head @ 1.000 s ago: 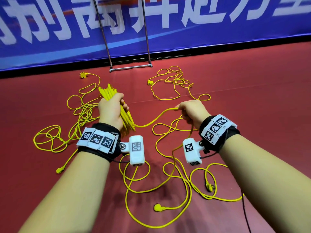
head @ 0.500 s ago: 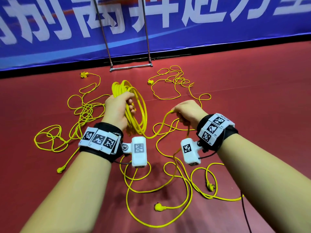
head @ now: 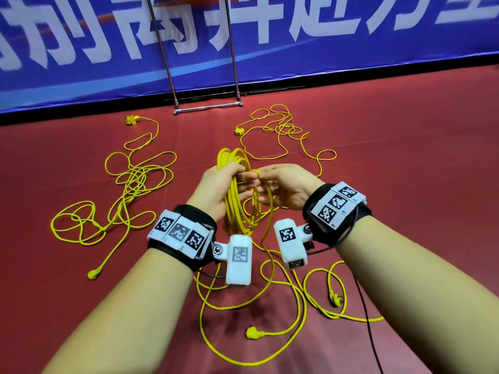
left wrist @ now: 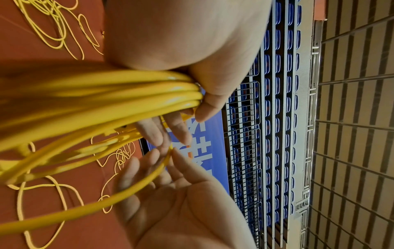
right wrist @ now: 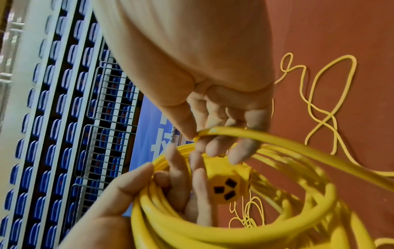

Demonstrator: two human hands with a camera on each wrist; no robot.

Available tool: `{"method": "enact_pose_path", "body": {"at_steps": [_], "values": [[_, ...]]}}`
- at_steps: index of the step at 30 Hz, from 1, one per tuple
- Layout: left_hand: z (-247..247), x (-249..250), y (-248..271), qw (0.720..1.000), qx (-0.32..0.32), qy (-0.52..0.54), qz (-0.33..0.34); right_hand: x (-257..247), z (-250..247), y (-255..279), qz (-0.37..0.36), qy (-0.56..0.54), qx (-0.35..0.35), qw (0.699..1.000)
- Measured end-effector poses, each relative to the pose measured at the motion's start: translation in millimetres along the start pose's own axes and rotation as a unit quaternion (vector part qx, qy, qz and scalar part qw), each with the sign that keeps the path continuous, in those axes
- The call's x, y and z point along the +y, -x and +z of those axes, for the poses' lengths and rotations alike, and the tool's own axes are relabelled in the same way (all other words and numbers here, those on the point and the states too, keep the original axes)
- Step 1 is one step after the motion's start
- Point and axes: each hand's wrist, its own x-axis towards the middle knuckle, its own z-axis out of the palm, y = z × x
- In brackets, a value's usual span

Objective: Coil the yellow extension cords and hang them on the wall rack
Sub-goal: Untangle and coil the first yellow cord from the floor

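The right hand has come across to the left hand, pinching the cord strand. The left grips the coiled yellow cord; loose cords lie at nine o'clock on the floor.

The head camera looked forward and down over both forearms. Each wrist camera sat close, looking along its palm. All three shared the bundled yellow cord coil at centre frame.

Rack top cut off; coil blurred.
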Motion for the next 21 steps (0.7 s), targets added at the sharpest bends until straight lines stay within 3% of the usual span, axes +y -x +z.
{"method": "enact_pose_path", "body": {"at_steps": [4,7,12,17,21], "values": [[-1,-1,-1,1.000,0.005,0.009,-0.002,-1,1,2,0.071,-0.024,-0.097,0.992],[-3,-2,-2,1.000,0.012,0.013,0.001,-3,2,2,0.103,-0.084,-0.090,0.987],[-3,-4,0,1.000,0.017,-0.020,0.007,-2,4,2,0.099,-0.161,-0.096,0.977],[-3,-8,1,0.998,0.019,-0.050,0.012,0,6,3,0.084,-0.108,-0.158,0.978],[-5,-7,0,0.997,0.035,-0.064,0.032,2,13,6,0.047,-0.075,-0.164,0.982]]}}
